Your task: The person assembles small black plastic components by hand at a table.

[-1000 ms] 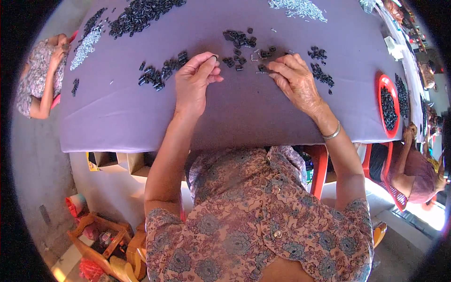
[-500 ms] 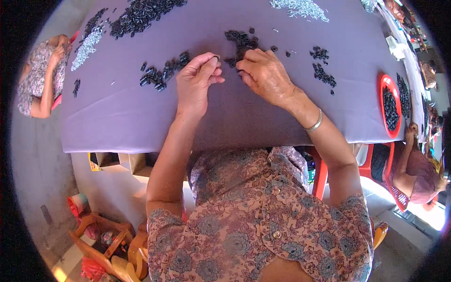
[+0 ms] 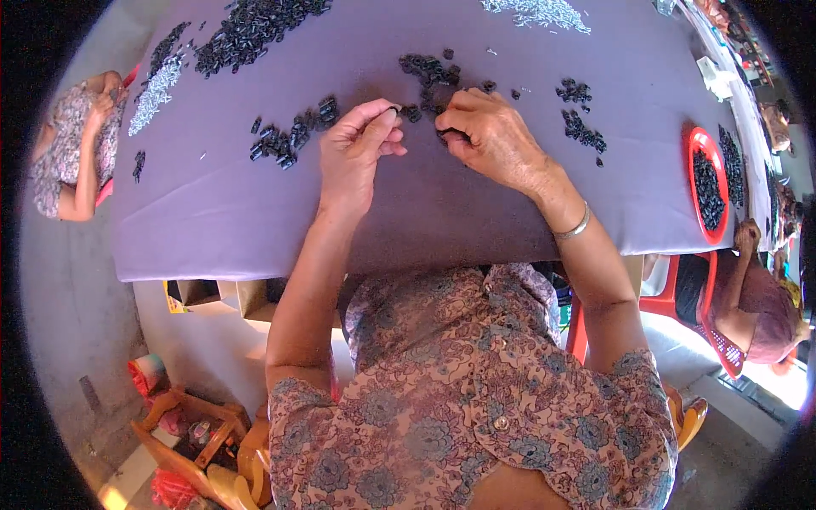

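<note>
pinching small black parts (image 3: 429, 72) | left hand (image 3: 357, 153) | right hand (image 3: 493, 136) | mid-table (image 3: 425, 212)

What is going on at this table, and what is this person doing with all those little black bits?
A person seated at a purple-covered table is handling small black parts. The left hand pinches one at its fingertips, and the right hand rests close beside it, fingers curled over another by a loose pile of black parts. More piles and a red tray of them lie around. Other people sit at the table's sides.
</note>
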{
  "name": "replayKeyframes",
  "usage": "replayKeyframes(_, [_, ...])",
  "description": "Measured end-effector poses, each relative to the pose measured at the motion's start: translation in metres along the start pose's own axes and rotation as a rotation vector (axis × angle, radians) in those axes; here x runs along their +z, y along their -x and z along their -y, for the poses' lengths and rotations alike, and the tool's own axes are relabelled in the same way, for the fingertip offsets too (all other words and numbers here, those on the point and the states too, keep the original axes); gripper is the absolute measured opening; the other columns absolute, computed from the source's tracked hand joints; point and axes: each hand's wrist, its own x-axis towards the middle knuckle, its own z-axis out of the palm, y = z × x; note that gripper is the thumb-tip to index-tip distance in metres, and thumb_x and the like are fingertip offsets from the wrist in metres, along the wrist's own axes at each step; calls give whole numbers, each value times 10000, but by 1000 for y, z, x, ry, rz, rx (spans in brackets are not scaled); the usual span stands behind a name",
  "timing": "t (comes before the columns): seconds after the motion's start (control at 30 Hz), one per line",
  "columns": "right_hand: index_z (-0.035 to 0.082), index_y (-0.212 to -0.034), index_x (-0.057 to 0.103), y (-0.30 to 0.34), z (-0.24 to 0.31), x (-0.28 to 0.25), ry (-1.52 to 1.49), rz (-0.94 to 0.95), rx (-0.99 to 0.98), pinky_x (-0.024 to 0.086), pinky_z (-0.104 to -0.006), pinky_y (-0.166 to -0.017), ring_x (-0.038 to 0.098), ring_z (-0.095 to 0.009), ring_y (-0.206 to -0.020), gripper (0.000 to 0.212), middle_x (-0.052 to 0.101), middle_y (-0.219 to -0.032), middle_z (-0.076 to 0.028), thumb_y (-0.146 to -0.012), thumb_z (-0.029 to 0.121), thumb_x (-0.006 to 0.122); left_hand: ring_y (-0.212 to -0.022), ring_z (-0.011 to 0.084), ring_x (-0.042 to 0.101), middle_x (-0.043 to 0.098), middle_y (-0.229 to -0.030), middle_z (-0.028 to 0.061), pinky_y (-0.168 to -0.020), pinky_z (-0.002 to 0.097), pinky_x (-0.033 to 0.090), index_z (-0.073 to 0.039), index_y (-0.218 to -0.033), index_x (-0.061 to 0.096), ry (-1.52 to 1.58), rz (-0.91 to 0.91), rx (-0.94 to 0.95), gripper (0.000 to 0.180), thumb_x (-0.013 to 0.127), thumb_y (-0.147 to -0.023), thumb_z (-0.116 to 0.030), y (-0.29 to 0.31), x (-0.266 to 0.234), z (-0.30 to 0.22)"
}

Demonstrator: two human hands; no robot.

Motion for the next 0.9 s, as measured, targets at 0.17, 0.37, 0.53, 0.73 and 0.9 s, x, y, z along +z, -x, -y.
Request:
replayKeyframes(0.17, [52, -755, 543, -1, 0, 1, 2, 3, 3, 427, -398, -710, 535, -281, -821, 127, 500, -783, -90, -654, 58, 619, -700, 121, 584, 618, -833, 60, -594, 269, 523, -9, -969, 631, -19, 60, -10, 147, 612, -839, -75, 3, 4, 0])
replayKeyframes(0.37, [39, -779, 530, 0, 2, 4, 46, -42, -35, 409, -367, -657, 520, -263, -747, 181, 480, -736, -76, -616, 3, 602, -717, 119, 578, 613, -845, 60, -618, 274, 515, 1, -988, 620, -107, 194, -55, 158, 590, -851, -73, 6, 6, 1])
replayKeyframes(0.53, [39, -773, 518, -1, 0, 6, -17, -97, -60, 418, -355, -648, 520, -264, -683, 198, 497, -711, -81, -601, -16, 598, -708, 119, 589, 621, -851, 63, -589, 265, 528, 1, -985, 626, -62, 191, -62, 151, 585, -846, -45, 5, 6, 2])
replayKeyframes(0.73, [40, -809, 513, -4, 8, 1, -472, -157, 158, 412, -226, -598, 491, -86, -619, 154, 491, -688, -5, -716, -72, 563, -706, 124, 590, 622, -851, 66, -586, 268, 525, 0, -990, 624, -55, 209, -75, 156, 587, -845, -47, 5, 6, 1])
replayKeyframes(0.9, [33, -810, 497, 0, 4, 2, -686, -164, 269, 389, -190, -587, 444, -31, -671, 115, 463, -704, 36, -765, -60, 548, -710, 124, 590, 621, -840, 66, -585, 269, 522, 3, -983, 624, -64, 220, -75, 155, 591, -845, -58, 5, 9, 1])
